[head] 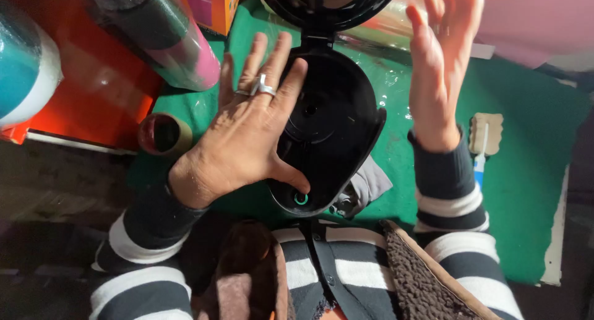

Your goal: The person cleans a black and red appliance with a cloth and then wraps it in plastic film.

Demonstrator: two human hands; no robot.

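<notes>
Glossy black plastic kettle (334, 122), seen from above at centre on the green felt-like table cover (526, 190), rounded body tapering near, hinged lid (328, 4) flipped up at the far side. Small green ring (301, 199) at the near end. Left hand (247, 134) spread flat, palm down over the kettle's left rim, fingers splayed, thumb pressed by the ring, silver ring on one finger, gripping nothing. Right hand (439, 66) raised open just right of the kettle, palm inward, holding nothing. Cardboard tape roll (162, 133) to the left; grey cloth (365, 187) tucked near right; brush (484, 140) farther right.
</notes>
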